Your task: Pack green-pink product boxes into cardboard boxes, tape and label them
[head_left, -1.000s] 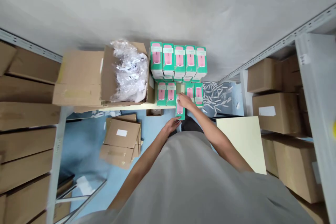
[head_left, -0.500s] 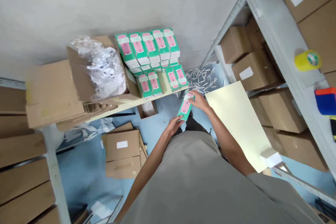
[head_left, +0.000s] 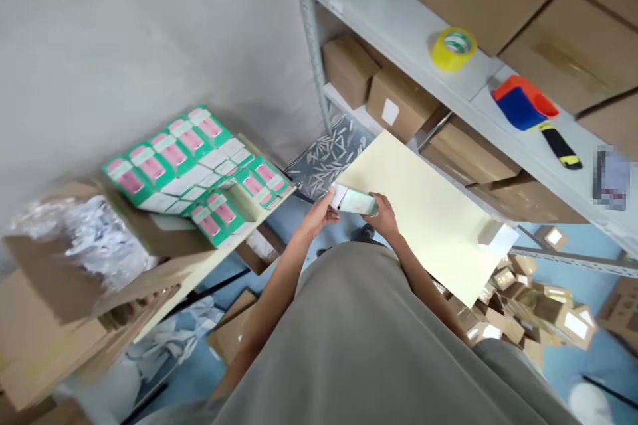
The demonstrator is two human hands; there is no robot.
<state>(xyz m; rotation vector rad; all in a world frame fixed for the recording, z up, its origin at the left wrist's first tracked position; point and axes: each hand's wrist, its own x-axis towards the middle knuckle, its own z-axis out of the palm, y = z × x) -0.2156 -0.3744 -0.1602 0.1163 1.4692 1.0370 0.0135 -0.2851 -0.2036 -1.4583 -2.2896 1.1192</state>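
Note:
Between my two hands is a small product box [head_left: 355,200], turned so that pale white and light green sides face up. My left hand [head_left: 319,214] grips its left end, fingers curled round it. On its right end my right hand [head_left: 383,214] is closed. The box is over the near left edge of a cream-coloured board [head_left: 423,212]. To the left, rows of similar green and pink boxes [head_left: 174,153] stand on a narrow shelf board [head_left: 272,211], with two pairs of them in front.
An open carton [head_left: 50,272] of clear plastic wrapping [head_left: 104,239] stands at left. On the right rack's shelf [head_left: 379,6] lie yellow tape [head_left: 452,50] and a blue-orange tool [head_left: 523,103]. A white box [head_left: 498,236] sits on the board. Small cartons [head_left: 533,305] are heaped at lower right.
My view has swung to the right. The box has been turned from its green and pink face to paler sides, and both hands with it are now by the cream board.

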